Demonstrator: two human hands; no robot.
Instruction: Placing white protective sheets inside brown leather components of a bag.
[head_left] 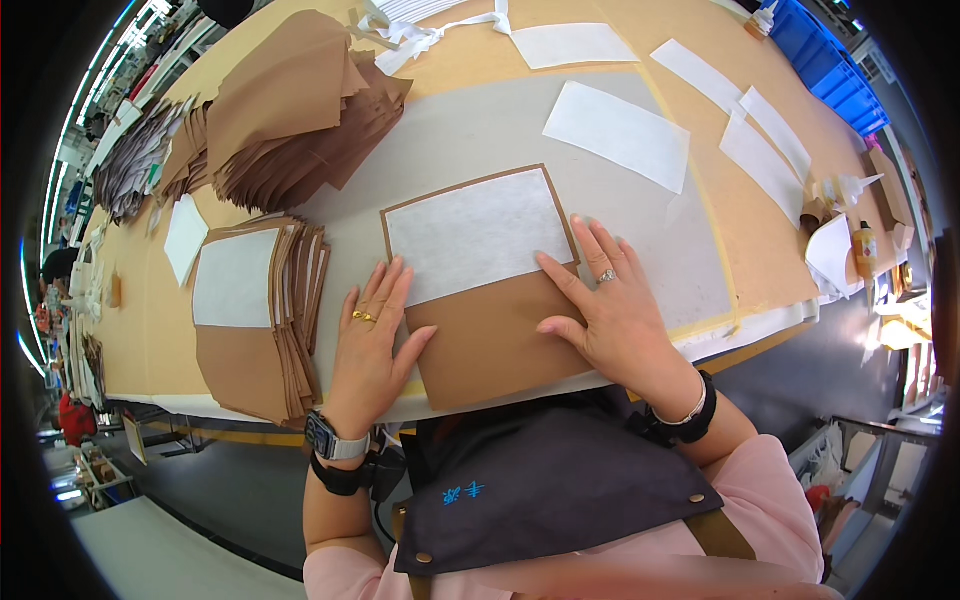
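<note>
In front of me lies a brown rectangular panel (503, 342), its near end at the table's front edge. A white sheet (478, 232) covers its far half, leaving a thin brown border. My left hand (372, 325) rests along the panel's left edge with fingers stretched out. On the opposite side my right hand (612, 300) is spread, fingertips on the panel's right edge and near the white sheet's corner. Neither hand grips anything. To the left of my left hand stands a stack of similar brown panels (240, 370), the top one half covered in white.
A tall pile of brown pieces (285, 90) stands at the far left, beside a pile of thin pale pieces (135, 165). Loose white sheets (618, 137) lie to the right. A blue crate (825, 65) and a glue bottle (864, 250) sit near the right edge.
</note>
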